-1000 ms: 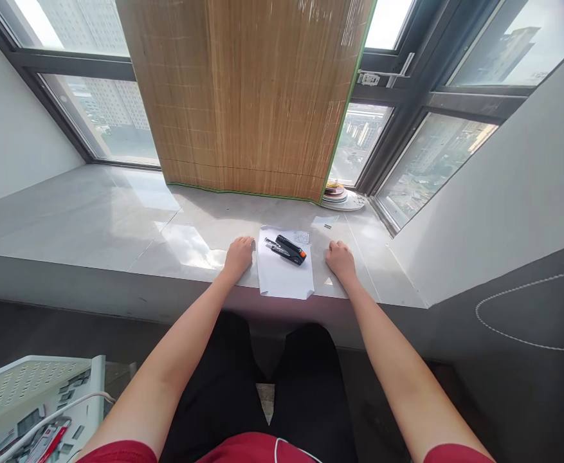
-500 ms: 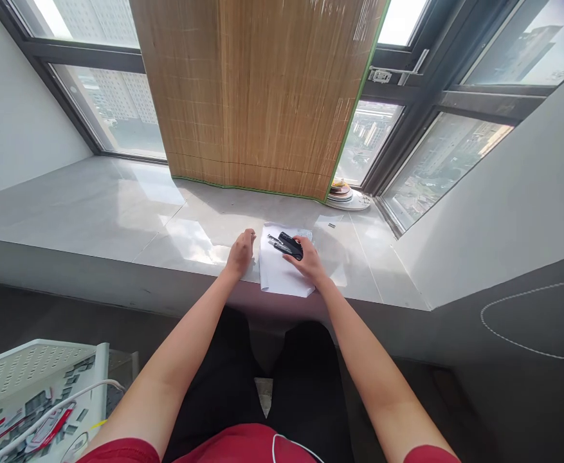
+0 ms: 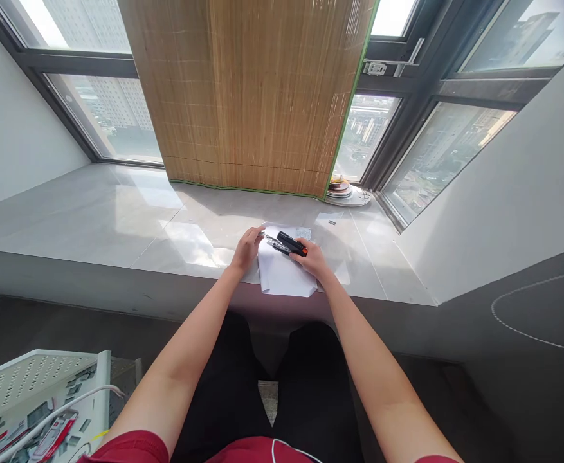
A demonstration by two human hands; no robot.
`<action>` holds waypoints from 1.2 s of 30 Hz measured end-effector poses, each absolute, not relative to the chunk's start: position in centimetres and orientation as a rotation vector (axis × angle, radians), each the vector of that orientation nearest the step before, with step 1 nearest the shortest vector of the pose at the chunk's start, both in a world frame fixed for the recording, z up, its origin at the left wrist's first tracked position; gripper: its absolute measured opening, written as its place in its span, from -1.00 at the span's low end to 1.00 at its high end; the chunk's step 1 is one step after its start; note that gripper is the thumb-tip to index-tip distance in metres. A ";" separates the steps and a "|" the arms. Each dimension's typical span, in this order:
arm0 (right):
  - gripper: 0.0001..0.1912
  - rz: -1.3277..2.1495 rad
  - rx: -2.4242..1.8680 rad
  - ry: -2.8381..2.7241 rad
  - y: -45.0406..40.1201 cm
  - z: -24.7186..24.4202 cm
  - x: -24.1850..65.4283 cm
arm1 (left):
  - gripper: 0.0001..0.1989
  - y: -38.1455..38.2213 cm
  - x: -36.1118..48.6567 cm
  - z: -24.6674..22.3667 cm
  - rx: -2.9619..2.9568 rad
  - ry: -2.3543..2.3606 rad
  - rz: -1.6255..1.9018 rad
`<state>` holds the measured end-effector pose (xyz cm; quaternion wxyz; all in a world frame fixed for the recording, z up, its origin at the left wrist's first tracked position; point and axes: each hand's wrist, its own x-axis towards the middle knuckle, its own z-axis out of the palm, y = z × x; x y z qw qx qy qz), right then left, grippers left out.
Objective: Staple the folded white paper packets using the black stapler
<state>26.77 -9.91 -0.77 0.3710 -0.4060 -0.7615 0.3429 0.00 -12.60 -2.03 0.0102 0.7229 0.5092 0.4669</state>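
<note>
A black stapler (image 3: 290, 243) with its top swung open lies over a stack of white paper (image 3: 286, 275) on the window sill. My right hand (image 3: 311, 258) is closed around the stapler's rear end, where a small orange-red spot shows. Its opened front and silvery metal part point left, toward my left hand (image 3: 247, 249). The fingertips of my left hand are pinched together at that metal end, over the paper's upper left corner. Whatever sits between those fingertips is too small to make out.
Small grey strips (image 3: 332, 222) lie on the pale sill (image 3: 93, 218) right of the paper. Stacked plates (image 3: 346, 194) stand in the window corner. A bamboo blind (image 3: 257, 96) hangs in front. At lower left, a white basket (image 3: 35, 360) holds grey strips and red-and-white packets.
My left hand has moved right and up, reaching the stapler's front end. My right hand and the stapler have shifted slightly; the orange-red spot is now visible.
</note>
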 end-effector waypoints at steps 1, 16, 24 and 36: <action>-0.59 0.881 -1.037 -1.945 -9.9 -0.9 26.8 | -0.75 -12.0 0.3 -2.0 2.237 1.595 1.465; -0.62 0.849 -1.003 -1.956 -9.0 -1.6 26.7 | -0.76 -9.6 1.1 -2.0 2.353 1.750 1.036; -0.60 0.860 -0.996 -1.973 -8.6 -1.9 26.8 | -0.81 -9.4 1.0 -2.5 2.383 1.590 1.014; -0.62 0.851 -1.006 -1.995 -8.8 -1.5 26.9 | -0.79 -9.6 1.2 -2.2 2.358 1.616 1.009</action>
